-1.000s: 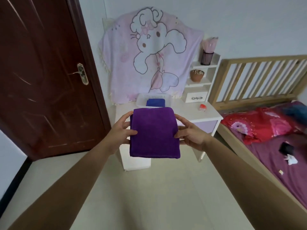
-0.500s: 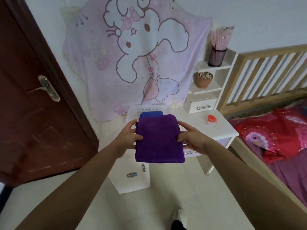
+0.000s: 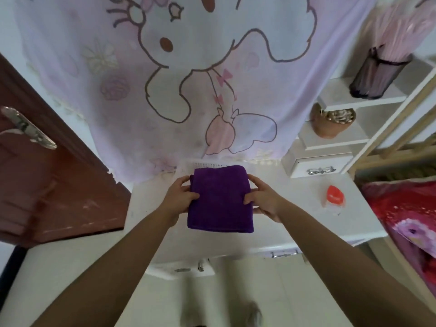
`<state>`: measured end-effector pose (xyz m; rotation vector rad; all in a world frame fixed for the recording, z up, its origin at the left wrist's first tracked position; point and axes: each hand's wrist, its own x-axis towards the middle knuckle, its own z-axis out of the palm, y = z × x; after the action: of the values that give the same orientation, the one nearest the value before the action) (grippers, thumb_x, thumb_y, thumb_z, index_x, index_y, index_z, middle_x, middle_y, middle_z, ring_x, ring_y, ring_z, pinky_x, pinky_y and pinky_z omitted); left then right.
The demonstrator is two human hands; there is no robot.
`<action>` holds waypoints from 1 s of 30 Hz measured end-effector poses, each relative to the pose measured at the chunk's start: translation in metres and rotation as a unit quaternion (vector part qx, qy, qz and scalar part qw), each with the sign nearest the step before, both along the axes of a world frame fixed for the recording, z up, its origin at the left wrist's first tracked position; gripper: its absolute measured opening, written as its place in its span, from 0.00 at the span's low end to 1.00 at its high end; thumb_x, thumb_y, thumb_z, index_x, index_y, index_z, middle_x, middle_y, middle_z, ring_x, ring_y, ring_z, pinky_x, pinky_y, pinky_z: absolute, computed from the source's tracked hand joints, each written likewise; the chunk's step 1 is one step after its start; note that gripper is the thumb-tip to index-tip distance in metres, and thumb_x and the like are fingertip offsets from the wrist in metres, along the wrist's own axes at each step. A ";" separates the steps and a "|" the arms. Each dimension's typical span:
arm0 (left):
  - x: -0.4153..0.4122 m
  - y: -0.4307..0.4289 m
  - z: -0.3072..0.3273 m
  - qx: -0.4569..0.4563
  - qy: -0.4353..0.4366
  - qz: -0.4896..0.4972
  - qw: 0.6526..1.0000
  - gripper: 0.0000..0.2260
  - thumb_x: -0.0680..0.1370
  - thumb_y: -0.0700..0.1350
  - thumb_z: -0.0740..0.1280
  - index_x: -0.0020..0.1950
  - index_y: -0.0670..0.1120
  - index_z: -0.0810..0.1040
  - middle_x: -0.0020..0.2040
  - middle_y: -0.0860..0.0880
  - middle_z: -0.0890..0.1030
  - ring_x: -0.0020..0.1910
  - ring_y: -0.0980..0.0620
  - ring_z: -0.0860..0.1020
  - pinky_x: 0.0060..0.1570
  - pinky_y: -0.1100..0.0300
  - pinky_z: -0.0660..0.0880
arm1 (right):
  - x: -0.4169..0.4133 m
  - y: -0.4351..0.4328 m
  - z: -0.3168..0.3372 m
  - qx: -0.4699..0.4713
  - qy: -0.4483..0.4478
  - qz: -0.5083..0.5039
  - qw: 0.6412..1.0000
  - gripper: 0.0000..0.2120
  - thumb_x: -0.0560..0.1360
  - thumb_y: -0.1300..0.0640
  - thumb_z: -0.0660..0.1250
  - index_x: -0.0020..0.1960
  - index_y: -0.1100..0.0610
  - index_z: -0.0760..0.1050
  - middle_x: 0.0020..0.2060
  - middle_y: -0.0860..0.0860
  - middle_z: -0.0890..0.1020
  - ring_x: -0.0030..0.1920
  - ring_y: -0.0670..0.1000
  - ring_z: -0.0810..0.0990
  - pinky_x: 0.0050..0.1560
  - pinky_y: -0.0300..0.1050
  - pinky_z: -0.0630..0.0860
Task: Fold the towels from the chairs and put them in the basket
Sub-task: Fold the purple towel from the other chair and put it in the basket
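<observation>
Purple towel (image 3: 220, 199): plush, folded into a flat, thick, roughly square pad with the corners lined up. It is held level in the air, pinched at its side edges by the left hand (image 3: 178, 197) and the right hand (image 3: 264, 199), thumbs on top. White basket (image 3: 186, 167): plastic with a perforated wall, sitting on the tabletop at the back. The towel's far edge is over it and hides most of it, so the contents can't be seen. The towel probably isn't touching the basket.
</observation>
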<state>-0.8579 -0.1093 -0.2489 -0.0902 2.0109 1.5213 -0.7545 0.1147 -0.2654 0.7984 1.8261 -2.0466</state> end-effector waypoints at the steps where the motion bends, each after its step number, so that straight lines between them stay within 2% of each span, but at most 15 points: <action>1: -0.010 0.004 -0.006 -0.002 0.002 0.003 1.000 0.28 0.76 0.30 0.66 0.74 0.48 0.65 0.57 0.48 0.79 0.50 0.50 0.81 0.38 0.55 0.80 | -0.010 0.002 -0.005 0.003 -0.007 -0.003 1.000 0.42 0.71 0.73 0.63 0.79 0.46 0.58 0.60 0.56 0.80 0.57 0.58 0.82 0.48 0.52 0.83; 4: -0.053 0.018 -0.031 -0.016 0.000 -0.012 1.000 0.27 0.76 0.31 0.66 0.72 0.49 0.67 0.57 0.48 0.78 0.50 0.51 0.80 0.38 0.56 0.79 | -0.046 0.010 -0.028 0.005 -0.032 -0.019 0.999 0.42 0.72 0.73 0.63 0.79 0.45 0.56 0.61 0.56 0.79 0.59 0.59 0.80 0.54 0.57 0.82; 7: -0.090 0.029 -0.057 -0.021 -0.008 -0.031 0.999 0.26 0.76 0.30 0.65 0.72 0.48 0.68 0.57 0.48 0.78 0.51 0.51 0.80 0.39 0.56 0.78 | -0.073 0.013 -0.049 0.010 -0.052 -0.050 0.997 0.42 0.72 0.73 0.62 0.79 0.44 0.55 0.63 0.56 0.77 0.59 0.59 0.80 0.55 0.57 0.82; 10: -0.123 0.036 -0.088 -0.024 -0.020 -0.042 0.999 0.27 0.76 0.30 0.65 0.72 0.48 0.67 0.60 0.46 0.77 0.55 0.49 0.79 0.47 0.53 0.80 | -0.097 0.009 -0.078 0.033 -0.076 -0.097 0.992 0.42 0.71 0.73 0.61 0.79 0.45 0.56 0.61 0.57 0.78 0.58 0.59 0.80 0.55 0.57 0.82; 13: -0.144 0.030 -0.127 -0.033 -0.066 -0.054 0.996 0.26 0.76 0.31 0.66 0.71 0.49 0.68 0.61 0.46 0.77 0.55 0.49 0.78 0.46 0.55 0.79 | -0.115 -0.007 -0.110 0.047 -0.111 -0.102 0.987 0.41 0.72 0.73 0.60 0.80 0.46 0.56 0.60 0.56 0.78 0.53 0.55 0.80 0.44 0.46 0.79; 16: -0.135 0.026 -0.140 -0.026 -0.085 -0.055 0.995 0.24 0.77 0.33 0.66 0.70 0.49 0.68 0.62 0.47 0.76 0.55 0.51 0.78 0.44 0.58 0.79 | -0.111 -0.008 -0.119 0.084 -0.115 -0.115 0.983 0.40 0.74 0.71 0.59 0.80 0.44 0.55 0.56 0.52 0.78 0.51 0.50 0.79 0.45 0.43 0.77; 19: -0.133 0.023 -0.153 -0.012 -0.104 -0.039 0.994 0.24 0.78 0.34 0.67 0.72 0.48 0.67 0.62 0.48 0.77 0.55 0.51 0.79 0.45 0.58 0.79 | -0.116 -0.002 -0.126 0.101 -0.118 -0.084 0.984 0.40 0.75 0.69 0.59 0.80 0.40 0.53 0.60 0.51 0.77 0.55 0.52 0.79 0.56 0.50 0.79; 23: -0.133 0.015 -0.164 -0.006 -0.108 -0.020 0.994 0.23 0.77 0.35 0.69 0.71 0.48 0.69 0.63 0.44 0.78 0.59 0.45 0.79 0.55 0.45 0.80 | -0.125 -0.004 -0.127 0.143 -0.124 -0.024 0.982 0.43 0.71 0.64 0.59 0.79 0.36 0.50 0.69 0.50 0.72 0.60 0.55 0.77 0.62 0.57 0.78; 26: -0.133 0.012 -0.169 -0.011 -0.090 0.007 0.996 0.22 0.77 0.34 0.69 0.68 0.49 0.71 0.62 0.45 0.78 0.60 0.45 0.79 0.58 0.42 0.78 | -0.135 -0.004 -0.128 0.165 -0.112 0.002 0.980 0.42 0.73 0.65 0.58 0.80 0.37 0.49 0.71 0.49 0.70 0.62 0.54 0.76 0.63 0.55 0.77; 30: -0.136 0.009 -0.170 0.000 -0.085 0.047 0.995 0.22 0.77 0.34 0.69 0.69 0.47 0.71 0.61 0.45 0.78 0.58 0.45 0.79 0.55 0.44 0.80 | -0.156 -0.003 -0.133 0.211 -0.087 0.042 0.973 0.41 0.75 0.65 0.59 0.81 0.41 0.48 0.72 0.53 0.69 0.63 0.55 0.75 0.61 0.49 0.74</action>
<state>-0.9941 -0.1004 -0.4193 -0.3091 1.8947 1.5167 -0.9104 0.1117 -0.3981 0.9530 2.1782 -1.4996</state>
